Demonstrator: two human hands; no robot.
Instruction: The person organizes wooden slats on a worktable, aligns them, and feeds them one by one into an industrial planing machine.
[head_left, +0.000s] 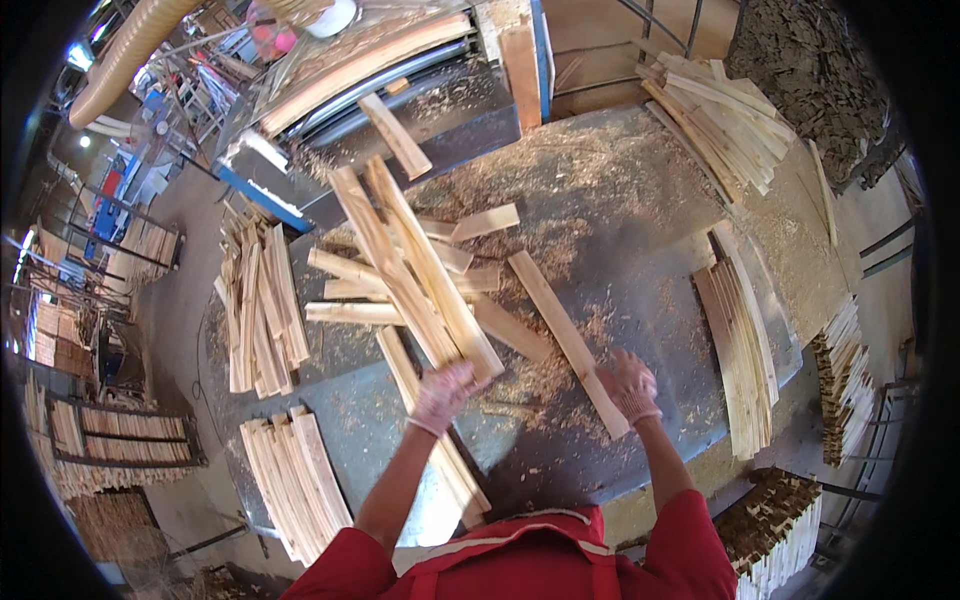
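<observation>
My left hand (444, 391), in a thin light work glove, grips the near ends of two long wooden boards (420, 277) that slant away over a loose pile. My right hand (631, 381), gloved too, touches the right edge near the lower end of a narrow wooden board (566, 334); whether its fingers close on the board cannot be told. Under the held boards, several shorter wooden pieces (352, 313) lie crossed on the dark metal table. Another pair of narrow boards (450, 465) lies below my left wrist and forearm.
Stacked boards lie at the table's left edge (296, 480), upper left (262, 307) and right (739, 360). A fanned pile (720, 120) is at the upper right. A machine with rollers (382, 90) stands beyond, one short board (395, 135) at its outlet. Sawdust and shavings (577, 165) cover parts of the table.
</observation>
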